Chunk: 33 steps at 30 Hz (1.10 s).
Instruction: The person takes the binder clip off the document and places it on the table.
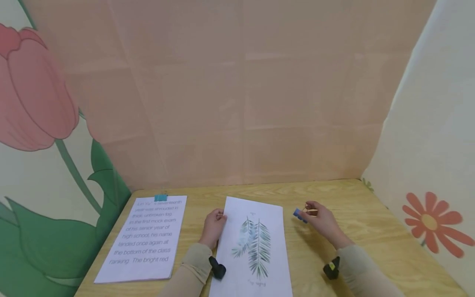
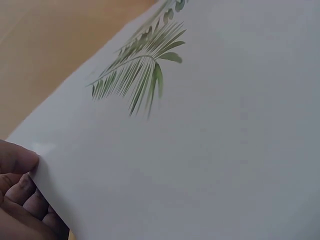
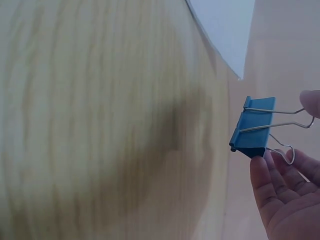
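Note:
My left hand (image 1: 213, 227) pinches the left edge of a white sheet of paper (image 1: 248, 208) printed with green palm leaves (image 1: 259, 247). In the left wrist view, the thumb (image 2: 20, 159) lies on top of the paper and the curled fingers are at its edge. To the right of the sheet, my right hand (image 1: 323, 222) holds a blue binder clip (image 3: 257, 117) over the table. Its thumb is at one wire handle (image 3: 280, 126), while the fingers are around the other handle and under the clip's body. The clip is apart from the paper.
On the left of the wooden table (image 1: 371, 231) lies a stack of printed text pages (image 1: 142, 243) with another blue binder clip (image 1: 161, 198) at its top edge. A pinkish cloth (image 1: 241, 103) hangs behind the table, with flower-patterned walls at both sides.

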Tool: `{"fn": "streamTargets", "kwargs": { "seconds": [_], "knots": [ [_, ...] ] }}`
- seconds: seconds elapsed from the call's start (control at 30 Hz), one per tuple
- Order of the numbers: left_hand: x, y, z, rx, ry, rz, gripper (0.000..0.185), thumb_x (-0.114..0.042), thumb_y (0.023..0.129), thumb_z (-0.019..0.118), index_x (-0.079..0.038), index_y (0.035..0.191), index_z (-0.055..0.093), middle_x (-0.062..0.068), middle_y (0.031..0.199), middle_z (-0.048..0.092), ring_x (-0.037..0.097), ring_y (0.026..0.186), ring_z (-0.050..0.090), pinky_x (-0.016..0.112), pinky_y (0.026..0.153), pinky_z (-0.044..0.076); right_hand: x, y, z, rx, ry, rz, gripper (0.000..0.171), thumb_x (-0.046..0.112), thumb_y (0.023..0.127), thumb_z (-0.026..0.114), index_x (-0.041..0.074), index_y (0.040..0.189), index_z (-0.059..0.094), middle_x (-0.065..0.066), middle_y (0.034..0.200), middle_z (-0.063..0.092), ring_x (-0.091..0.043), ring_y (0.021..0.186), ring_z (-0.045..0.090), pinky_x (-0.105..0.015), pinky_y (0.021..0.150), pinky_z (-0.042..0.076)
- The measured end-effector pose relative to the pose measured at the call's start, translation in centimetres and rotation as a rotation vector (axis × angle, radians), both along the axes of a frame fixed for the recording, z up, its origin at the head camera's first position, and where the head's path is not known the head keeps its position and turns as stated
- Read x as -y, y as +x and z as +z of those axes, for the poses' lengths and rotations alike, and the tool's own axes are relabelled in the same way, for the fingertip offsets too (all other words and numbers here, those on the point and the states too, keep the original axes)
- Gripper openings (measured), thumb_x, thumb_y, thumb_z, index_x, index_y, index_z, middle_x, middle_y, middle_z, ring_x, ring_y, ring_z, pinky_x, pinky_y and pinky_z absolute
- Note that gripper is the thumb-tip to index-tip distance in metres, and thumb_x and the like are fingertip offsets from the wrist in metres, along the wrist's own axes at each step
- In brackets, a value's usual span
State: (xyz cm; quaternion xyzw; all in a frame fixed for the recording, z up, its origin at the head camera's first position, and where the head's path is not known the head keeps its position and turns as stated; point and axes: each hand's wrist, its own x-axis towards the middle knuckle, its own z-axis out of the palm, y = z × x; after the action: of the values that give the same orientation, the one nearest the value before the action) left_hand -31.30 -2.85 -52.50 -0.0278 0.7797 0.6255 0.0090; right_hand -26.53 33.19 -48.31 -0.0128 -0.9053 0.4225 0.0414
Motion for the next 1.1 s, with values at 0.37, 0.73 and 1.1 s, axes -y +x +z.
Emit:
{"fn": "streamTargets", "kwargs": {
  "seconds": [0.37, 0.73, 1.1],
  "knots": [
    [-1.2, 0.4, -0.3, 0.027, -0.015, 0.032, 0.016, -0.005, 0.099, 0.06, 0.0, 0.113, 0.066, 0.009, 0.097, 0.067, 0.02, 0.083, 0.063, 0.036, 0.072, 0.052, -1.2, 0.4, -0.7, 0.003, 0.009, -0.009, 0.064, 0.028, 0.101, 0.069, -0.015, 0.142, 0.044, -0.033, 0.134, 0.056, -0.047, 0.12, 0.059, -0.051, 0.094, 0.053],
    [-1.8, 0.4, -0.6, -0.001, 0.004, 0.053, 0.015, -0.004, 0.099, 0.06, 0.002, 0.111, 0.066, 0.012, 0.099, 0.066, 0.023, 0.085, 0.063, 0.037, 0.073, 0.052, -1.9, 0.8, -0.9, 0.025, 0.028, -0.019, 0.065, 0.027, 0.101, 0.068, -0.016, 0.143, 0.042, -0.035, 0.135, 0.055, -0.05, 0.121, 0.058, -0.053, 0.096, 0.052],
    [-2.8, 0.8, -0.3, 0.015, 0.007, 0.021, 0.014, -0.003, 0.097, 0.06, 0.003, 0.11, 0.064, 0.014, 0.099, 0.066, 0.025, 0.084, 0.064, 0.037, 0.071, 0.054, -3.0, 0.7, -1.3, 0.018, 0.043, -0.03, 0.065, 0.026, 0.101, 0.068, -0.017, 0.143, 0.042, -0.035, 0.133, 0.055, -0.051, 0.119, 0.059, -0.052, 0.094, 0.053]
  ]
}}
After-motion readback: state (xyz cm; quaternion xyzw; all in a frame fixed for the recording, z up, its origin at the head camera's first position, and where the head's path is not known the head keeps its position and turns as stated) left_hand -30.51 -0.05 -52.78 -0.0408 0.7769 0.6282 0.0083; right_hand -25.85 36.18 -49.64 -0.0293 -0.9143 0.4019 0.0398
